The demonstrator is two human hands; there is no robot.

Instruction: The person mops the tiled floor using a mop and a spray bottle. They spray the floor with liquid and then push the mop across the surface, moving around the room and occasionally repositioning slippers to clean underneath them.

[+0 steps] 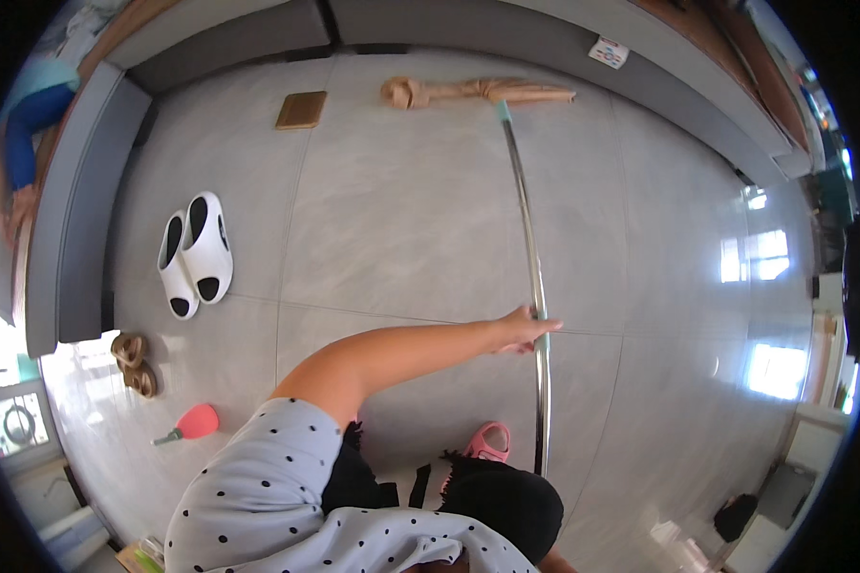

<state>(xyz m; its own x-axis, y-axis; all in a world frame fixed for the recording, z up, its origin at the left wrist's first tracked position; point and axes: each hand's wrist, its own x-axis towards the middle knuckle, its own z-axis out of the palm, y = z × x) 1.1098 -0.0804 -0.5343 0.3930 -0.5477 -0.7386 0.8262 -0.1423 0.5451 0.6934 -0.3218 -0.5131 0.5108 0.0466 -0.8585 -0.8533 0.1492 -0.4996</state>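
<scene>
My left hand [521, 330] reaches across to the right and grips a long shiny metal pole [528, 224], close to a teal band around it. A finger sticks out past the pole. The far end has a teal tip [504, 111], which meets a tan, twisted, knotted bundle [463, 91] lying on the floor. That bundle looks like cloth, but I cannot make out its exact kind. The pole's near end runs down beside my black-clad knee [506, 506]. My right hand is out of view; only a sliver of skin shows at the lower edge.
White slides [208, 246] and brown sandals [134, 365] lie on the tiled floor [401, 220] to the left, near a pink paddle-shaped thing [197, 421]. A brown square [301, 111] lies ahead. Grey furniture bases line the far side. A person's leg [33, 124] shows far left.
</scene>
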